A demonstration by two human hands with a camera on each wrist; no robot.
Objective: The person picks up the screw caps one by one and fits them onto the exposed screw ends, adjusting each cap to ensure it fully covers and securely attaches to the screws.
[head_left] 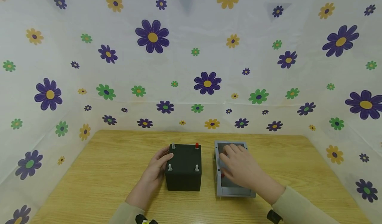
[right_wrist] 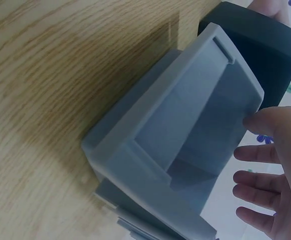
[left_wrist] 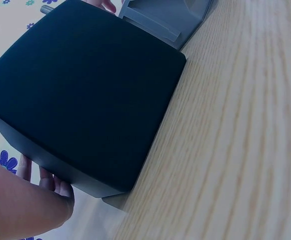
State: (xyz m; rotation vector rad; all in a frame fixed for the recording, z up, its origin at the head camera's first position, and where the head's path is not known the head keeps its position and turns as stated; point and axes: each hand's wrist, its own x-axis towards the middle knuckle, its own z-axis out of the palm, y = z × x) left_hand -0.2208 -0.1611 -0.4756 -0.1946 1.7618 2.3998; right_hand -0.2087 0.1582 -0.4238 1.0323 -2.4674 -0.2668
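Observation:
A black box stands on the table, with silver threaded posts and one red-tipped post at its top corners. My left hand holds the box at its left side, thumb on the top edge. In the left wrist view, the fingers lie against the side of the box. My right hand hovers over the grey bin, fingers spread and slightly bent, nothing between them. A small red piece shows in the bin below the hand. The right wrist view shows the thumb near the bin's rim.
The grey bin stands right of the black box, a narrow strip of wooden table between them. A flower-printed sheet hangs behind and at both sides of the table. Dark straps or cables sit by both sleeves.

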